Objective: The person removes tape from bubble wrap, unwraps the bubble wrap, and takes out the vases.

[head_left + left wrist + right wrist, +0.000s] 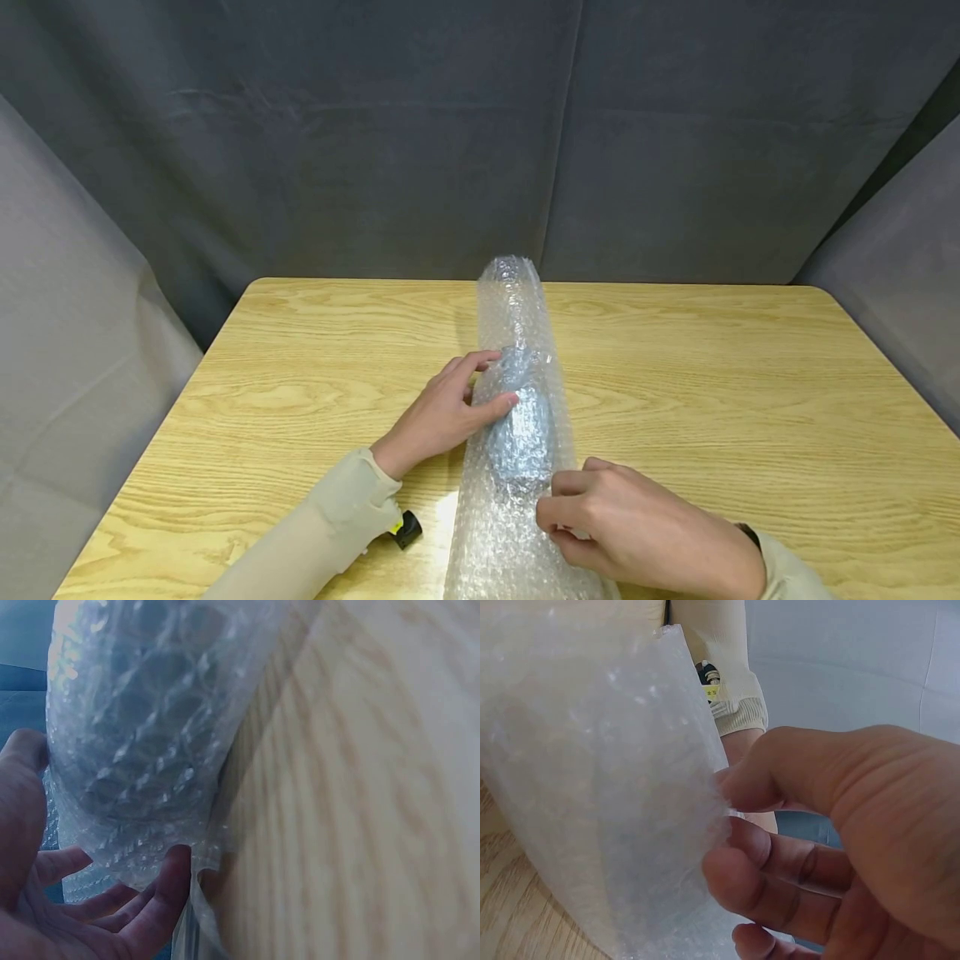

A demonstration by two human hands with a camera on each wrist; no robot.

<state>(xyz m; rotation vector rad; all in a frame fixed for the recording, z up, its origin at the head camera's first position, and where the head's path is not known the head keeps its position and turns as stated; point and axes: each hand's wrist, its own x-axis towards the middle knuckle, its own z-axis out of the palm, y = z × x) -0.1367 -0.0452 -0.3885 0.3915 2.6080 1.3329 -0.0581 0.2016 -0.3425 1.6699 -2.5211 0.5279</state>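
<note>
A long sheet of bubble wrap runs from the table's near edge toward its far edge. Inside it, a bluish-grey object shows blurred through the layers, its kind hidden. My left hand holds the bundle from the left, thumb on top and fingertips along the side; in the left wrist view its bent fingers cup the wrap's edge. My right hand is at the near right side of the bundle. In the right wrist view, its thumb and forefinger pinch the edge of the wrap, which stands lifted.
The wood-grain table extends on both sides of the bundle. A dark grey curtain hangs behind it, with pale fabric panels at left and right. A small black device with a yellow label sits at the left sleeve.
</note>
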